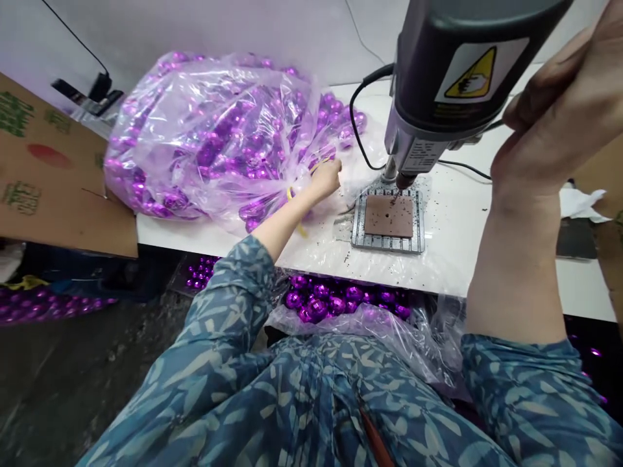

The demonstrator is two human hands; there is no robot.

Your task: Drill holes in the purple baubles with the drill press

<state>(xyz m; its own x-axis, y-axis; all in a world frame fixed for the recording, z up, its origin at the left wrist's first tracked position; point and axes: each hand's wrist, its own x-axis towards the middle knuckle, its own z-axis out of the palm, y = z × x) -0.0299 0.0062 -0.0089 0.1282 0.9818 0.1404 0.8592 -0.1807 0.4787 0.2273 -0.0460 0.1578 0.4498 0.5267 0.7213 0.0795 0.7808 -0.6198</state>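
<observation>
My left hand (325, 178) reaches into the mouth of a clear plastic bag (214, 130) full of shiny purple faceted balls that lies on the white table (457, 220). Its fingers are curled inside the bag's opening, and what they hold is hidden. My right hand (559, 110) is raised at the right beside the grey head of a bench drill (448, 71), fingers closed round its lever, which barely shows. Under the drill bit lies a brown pad on a metal grid plate (389, 224), with dark chips scattered about.
A second open bag of purple balls (341, 301) sits below the table edge against my lap. A cardboard box (53, 175) stands at the left. A black cable (360, 130) loops behind the drill. More purple balls lie on the floor at left (43, 305).
</observation>
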